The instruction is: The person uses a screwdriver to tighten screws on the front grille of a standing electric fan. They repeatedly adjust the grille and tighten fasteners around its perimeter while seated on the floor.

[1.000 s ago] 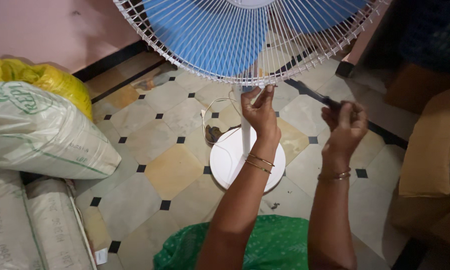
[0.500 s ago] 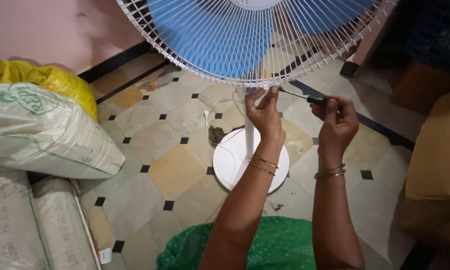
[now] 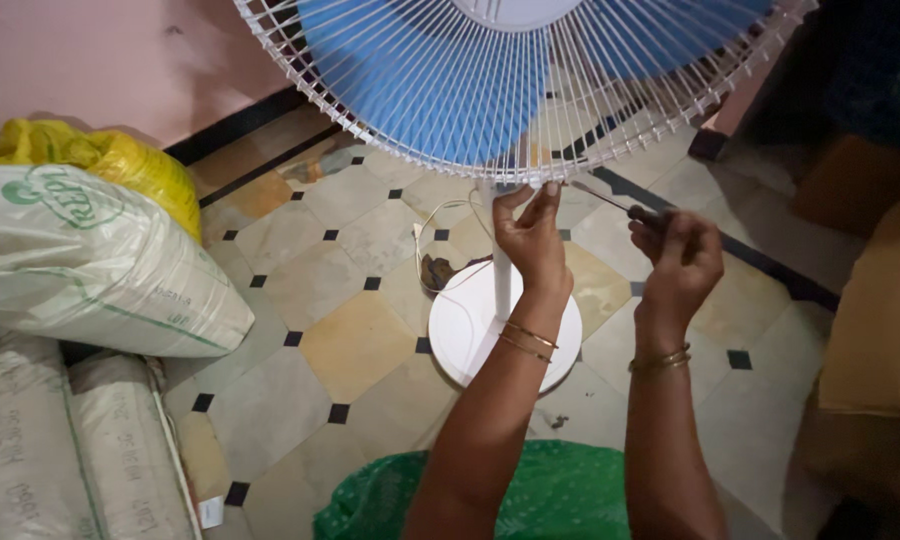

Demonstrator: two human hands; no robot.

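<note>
Fan guard [image 3: 530, 90], standing over the white base [image 3: 470, 320] on the tiled floor, is pinched at its bottom rim by the left hand [image 3: 530, 240] while a thin screwdriver [image 3: 610, 203] is gripped by the right hand [image 3: 680, 260], so the tip could be slipped and fingers poked.

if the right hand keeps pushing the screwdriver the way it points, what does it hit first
Probably the bottom rim of the fan's white wire guard, right by the left hand's fingertips. The right hand aims the screwdriver up-left at it; depth is unclear.
</note>
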